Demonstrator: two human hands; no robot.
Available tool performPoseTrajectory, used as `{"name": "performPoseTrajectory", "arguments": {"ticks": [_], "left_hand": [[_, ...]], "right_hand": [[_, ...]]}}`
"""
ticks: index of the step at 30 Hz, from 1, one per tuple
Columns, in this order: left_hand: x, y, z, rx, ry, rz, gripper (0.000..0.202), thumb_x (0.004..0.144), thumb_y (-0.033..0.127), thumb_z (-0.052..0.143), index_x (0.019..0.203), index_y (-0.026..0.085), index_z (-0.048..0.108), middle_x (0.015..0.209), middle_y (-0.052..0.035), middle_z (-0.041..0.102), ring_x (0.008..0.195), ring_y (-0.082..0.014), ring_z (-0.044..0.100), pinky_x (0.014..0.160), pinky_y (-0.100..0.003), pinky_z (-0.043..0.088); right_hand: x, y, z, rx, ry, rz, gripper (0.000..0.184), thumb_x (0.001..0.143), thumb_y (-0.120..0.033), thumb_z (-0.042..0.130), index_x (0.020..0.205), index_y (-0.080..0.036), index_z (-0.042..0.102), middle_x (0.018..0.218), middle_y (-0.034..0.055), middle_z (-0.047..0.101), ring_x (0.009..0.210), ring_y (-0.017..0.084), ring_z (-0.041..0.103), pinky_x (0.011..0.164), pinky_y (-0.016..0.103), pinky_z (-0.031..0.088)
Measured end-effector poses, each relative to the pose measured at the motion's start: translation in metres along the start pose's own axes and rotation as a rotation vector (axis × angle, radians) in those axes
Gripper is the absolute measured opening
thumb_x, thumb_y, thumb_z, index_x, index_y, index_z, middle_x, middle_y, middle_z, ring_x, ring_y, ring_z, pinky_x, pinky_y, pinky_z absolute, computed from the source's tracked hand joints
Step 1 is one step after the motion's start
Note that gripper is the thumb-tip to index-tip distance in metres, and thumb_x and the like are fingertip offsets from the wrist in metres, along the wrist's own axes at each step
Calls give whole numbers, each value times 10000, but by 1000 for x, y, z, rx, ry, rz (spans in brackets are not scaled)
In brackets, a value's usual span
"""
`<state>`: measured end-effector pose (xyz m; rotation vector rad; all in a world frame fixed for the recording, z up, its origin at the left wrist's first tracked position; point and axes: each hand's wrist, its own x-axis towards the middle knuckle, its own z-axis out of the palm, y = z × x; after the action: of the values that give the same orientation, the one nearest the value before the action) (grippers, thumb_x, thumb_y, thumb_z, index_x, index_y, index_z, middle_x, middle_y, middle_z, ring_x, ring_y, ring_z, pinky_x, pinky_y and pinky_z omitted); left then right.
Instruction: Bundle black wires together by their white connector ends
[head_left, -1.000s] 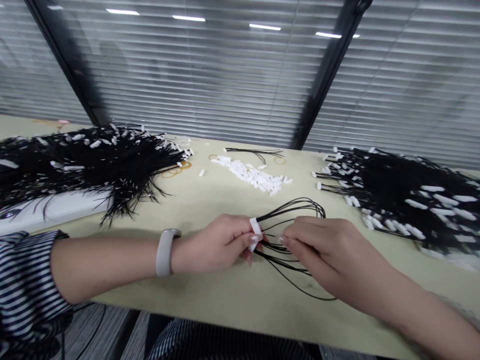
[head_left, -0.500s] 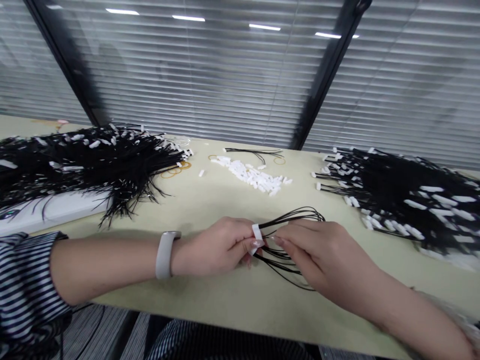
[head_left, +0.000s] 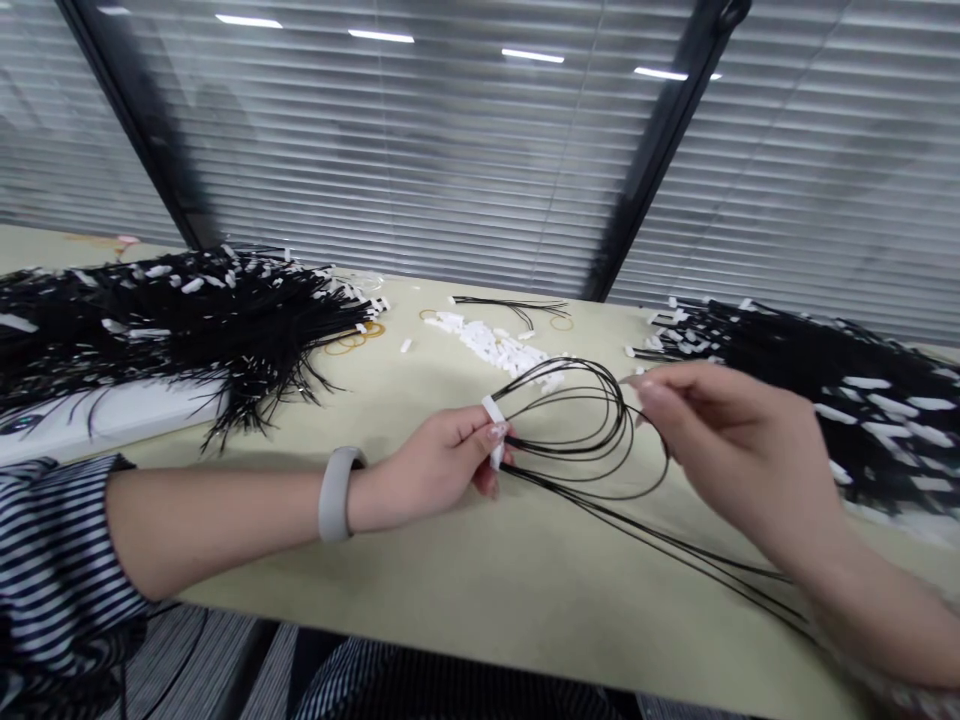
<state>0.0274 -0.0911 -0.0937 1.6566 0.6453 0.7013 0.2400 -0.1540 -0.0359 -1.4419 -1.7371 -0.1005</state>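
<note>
My left hand (head_left: pixel 439 465) is closed around a white connector strip (head_left: pixel 494 430), which stands upright between thumb and fingers. Thin black wires (head_left: pixel 611 400) run out of the strip and curve back to it in several round loops. Other black wires (head_left: pixel 675 540) trail from its lower part to the lower right, passing under my right forearm. At the right edge of the loops is my right hand (head_left: pixel 739 450), thumb and fingertips pinched together beside the outermost loop. Whether a wire is between those fingertips cannot be made out.
Loose white connector pieces (head_left: pixel 499 345) lie mid-table behind the loops, near a small wire bundle (head_left: pixel 510 302). Large heaps of black wires with white ends lie left (head_left: pixel 225 310) and right (head_left: pixel 795 350). A white box (head_left: pixel 150 415) sits under the left heap; rubber bands (head_left: pixel 352 342) are beside it.
My right hand has moved away from the connector strip, up and to the right. The wire loops now show openly, and the strip has shifted slightly up and left in my left hand.
</note>
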Motion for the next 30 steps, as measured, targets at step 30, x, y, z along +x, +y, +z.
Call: {"name": "performPoseTrajectory", "arguments": {"ticks": [30], "left_hand": [[3,-2,0,-235,50,1,292,855,392,443,741,135,519,587,9,548,510,-77,498,508,-226,406]], "right_hand": [[-14,-1,24,558,-734,288,196,820,-234,496,684,-156,614,528,-10,553,442,64,462,400,170,390]]}}
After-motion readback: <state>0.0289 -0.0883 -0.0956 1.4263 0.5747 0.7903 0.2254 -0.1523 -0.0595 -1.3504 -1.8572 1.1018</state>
